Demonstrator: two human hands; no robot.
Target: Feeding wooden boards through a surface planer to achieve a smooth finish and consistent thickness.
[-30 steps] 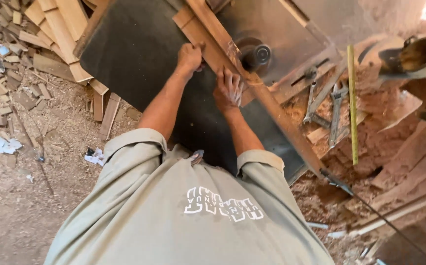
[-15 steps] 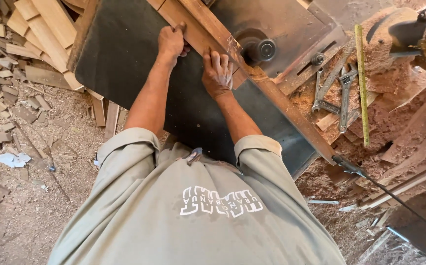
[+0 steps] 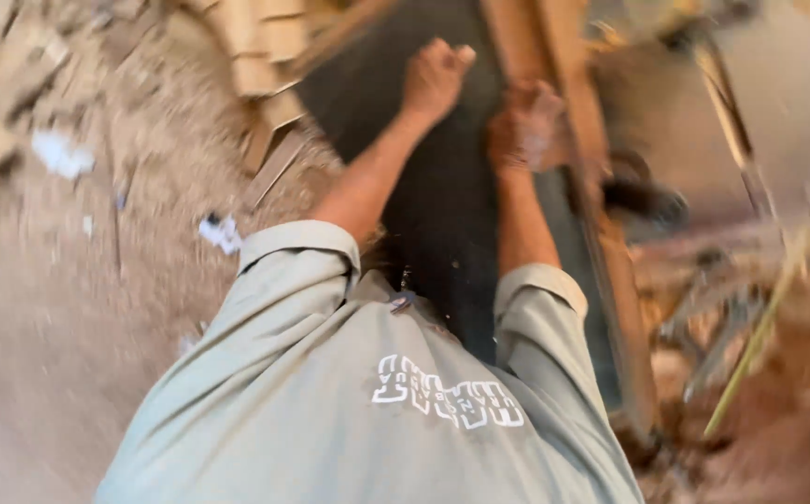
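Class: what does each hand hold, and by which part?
Left hand: fisted, contents untellable through blur. Right hand: presses on the wooden strip, near its far end.

The bench [image 3: 442,233] has a dark, matt, smooth top. The long plank [image 3: 601,243] lying on it is pale brown bare wood. Wood offcuts [image 3: 269,56] look raw and rough. Sawdust coats the floor [image 3: 69,327]. The shirt [image 3: 349,401] is soft matt cloth

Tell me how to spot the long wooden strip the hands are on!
Find the big dark table stretching away from the person's grey shirt. Along its right edge runs a long wooden strip, under the right hand. Unlike the short pale offcuts stacked beyond, it is reddish and unbroken.
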